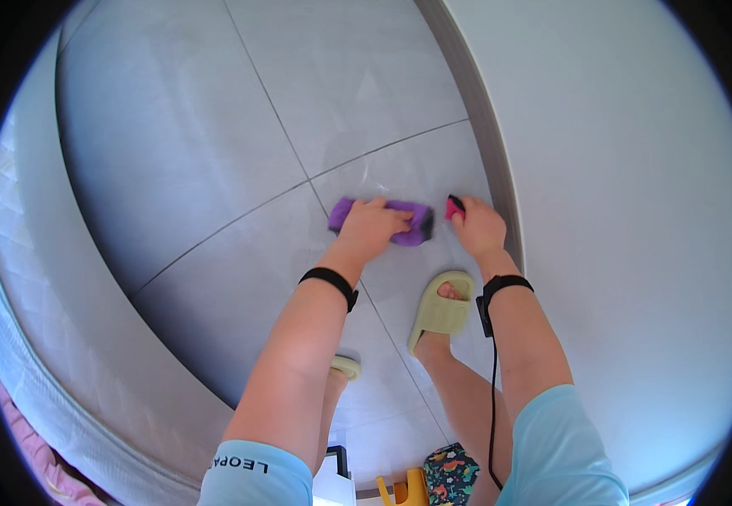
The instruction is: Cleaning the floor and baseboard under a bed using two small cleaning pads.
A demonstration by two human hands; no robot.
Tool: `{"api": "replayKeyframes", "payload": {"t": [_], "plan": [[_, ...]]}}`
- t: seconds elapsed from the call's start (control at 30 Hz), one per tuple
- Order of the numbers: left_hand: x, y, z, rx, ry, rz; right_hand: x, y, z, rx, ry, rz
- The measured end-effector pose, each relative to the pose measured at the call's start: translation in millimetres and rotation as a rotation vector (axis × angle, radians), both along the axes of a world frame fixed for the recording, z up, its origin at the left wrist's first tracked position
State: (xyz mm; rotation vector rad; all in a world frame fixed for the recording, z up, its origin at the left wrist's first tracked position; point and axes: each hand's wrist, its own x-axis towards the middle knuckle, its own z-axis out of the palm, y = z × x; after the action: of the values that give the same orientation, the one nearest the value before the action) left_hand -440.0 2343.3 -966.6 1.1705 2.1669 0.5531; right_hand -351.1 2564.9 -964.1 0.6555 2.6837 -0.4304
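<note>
Against the grey tiled floor [227, 152], my left hand [372, 228] presses on a folded purple cloth [411, 237] with a dark edge, its fingers bent over the cloth. To the right of it, my right hand [478, 226] grips a small pink and black object [454, 207], perhaps a cloth or sponge; most of it is hidden in the fingers. That hand is close to the brown baseboard. Wet-looking streaks show on the tile just beyond the purple cloth. Both wrists wear black bands, and a black cable runs from the right one.
A pale wall [625, 190] with a brown baseboard [489, 120] rises on the right. On the left is a bed [87, 329]. My feet in green slippers [445, 310] are below my hands. A yellow plastic object [413, 487] and a dinosaur-patterned item [451, 474] lie at the bottom.
</note>
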Motion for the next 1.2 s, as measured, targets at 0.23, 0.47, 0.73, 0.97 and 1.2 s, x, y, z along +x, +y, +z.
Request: {"api": "replayKeyframes", "payload": {"t": [0.23, 0.47, 0.73, 0.97, 1.2], "plan": [[22.8, -86.4, 73.3, 0.259, -0.341, 0.768, 31.6, -46.2, 54.7, -0.345, 0.015, -0.416], [25.1, -154.8, 143.3, 0.278, -0.564, 1.625, 4.3, -86.0, 100.7, -0.655, -0.248, -0.439], [65.8, -126.1, 120.5, 0.981, -1.141, 1.946, 20.0, -87.9, 91.5, -0.744, -0.091, -0.680], [68.4, -107.0, 129.5, 1.104, -1.253, 1.747, 32.5, -60.2, 66.6, -0.645, 0.009, -0.758], [84.8, -124.2, 110.2, 0.921, -0.954, 1.780, 32.6, -103.1, 82.8, -0.528, 0.067, -0.474]]}}
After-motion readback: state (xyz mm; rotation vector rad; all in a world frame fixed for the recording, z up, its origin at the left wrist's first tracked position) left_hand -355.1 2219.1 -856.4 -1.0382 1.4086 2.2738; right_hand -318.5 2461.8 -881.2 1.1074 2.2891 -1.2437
